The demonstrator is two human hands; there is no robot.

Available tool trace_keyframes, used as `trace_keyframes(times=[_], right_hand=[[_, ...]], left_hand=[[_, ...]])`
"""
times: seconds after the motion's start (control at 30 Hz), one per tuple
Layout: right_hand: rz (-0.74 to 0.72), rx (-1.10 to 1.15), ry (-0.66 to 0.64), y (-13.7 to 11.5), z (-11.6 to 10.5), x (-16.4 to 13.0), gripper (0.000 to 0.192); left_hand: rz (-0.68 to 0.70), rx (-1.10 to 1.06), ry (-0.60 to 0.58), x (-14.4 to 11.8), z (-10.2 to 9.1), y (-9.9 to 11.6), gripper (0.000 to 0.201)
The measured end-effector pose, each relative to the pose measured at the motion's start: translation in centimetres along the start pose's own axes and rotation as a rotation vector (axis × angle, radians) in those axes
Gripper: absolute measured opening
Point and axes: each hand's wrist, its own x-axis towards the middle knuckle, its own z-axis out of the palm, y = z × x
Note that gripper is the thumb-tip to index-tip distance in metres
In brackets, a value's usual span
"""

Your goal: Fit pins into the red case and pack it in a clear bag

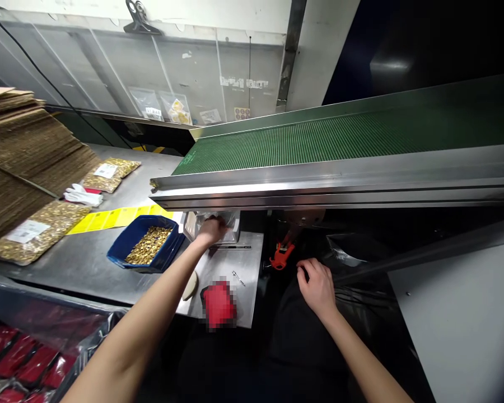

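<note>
The step in hand looks to be a reach for thin plastic: the left grip (213, 230) is down at the white tray (237, 228), with clear plastic (232, 219) beneath and around its fingers. Those fingers are bent and partly hidden, so I cannot tell how far they are open or whether they have hold of a piece. As I judge it, the next move calls for a light fingertip pinch, since sheets this thin could cling together. The right grip (317, 284) is loosely curled on dark clothing, with nothing seen in it.

Containers lie mostly to the left of the left grip. Just beside the tray on that side is a blue bin (118, 245), its floor partly covered by small gold-coloured pieces (151, 245). Farther left on the table (92, 263) are two filled clear bags, a near bag (61, 221) and a far bag (124, 168), each bearing a white label and packed with similar-looking gold bits. Well apart, toward the person and left of that grip, a lined crate (73, 299) holds red packets (25, 355). Nearer that grip, on its body side, a blurred red item (220, 305) lies at the table's edge.
</note>
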Motion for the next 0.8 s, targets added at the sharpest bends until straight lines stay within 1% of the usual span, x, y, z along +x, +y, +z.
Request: trace_keyframes(times=[0.13,0.23,0.33,0.47,0.57,0.63,0.67,0.73,0.8], right_hand=[[0.007,0.001,0.003,0.2,-0.1,-0.1,0.017],[0.019,0.009,0.005,0.3,-0.3,-0.2,0.017],[0.026,0.026,0.005,0.3,-0.3,-0.2,0.017],[0.032,0.063,0.005,0.4,-0.2,-0.1,0.018],[0.046,0.104,0.007,0.2,-0.5,-0.1,0.019],[0.055,0.151,0.004,-0.7,-0.9,-0.2,0.020],[0.057,0.184,-0.003,-1.6,-1.2,-0.3,0.021],[0.052,0.266,-0.033,-4.3,-1.8,-0.5,0.023],[0.077,0.483,-0.116,-7.8,-2.0,-0.4,0.026]], left_hand=[[-0.049,-0.105,0.068,0.5,-0.3,-0.1,0.029],[-0.060,-0.254,0.140,0.6,-0.9,-0.1,0.030],[-0.062,-0.421,0.185,0.3,-1.6,0.1,0.030],[-0.050,-0.620,0.186,-1.5,-2.4,0.9,0.028],[0.010,-0.744,0.175,-4.0,-2.8,2.0,0.038],[0.057,-0.819,0.182,-6.0,-2.8,3.1,0.045],[0.077,-0.852,0.189,-7.2,-2.7,3.8,0.048],[0.112,-0.902,0.195,-9.7,-2.3,5.6,0.048],[0.134,-0.929,0.172,-12.3,-1.4,7.5,0.044]])
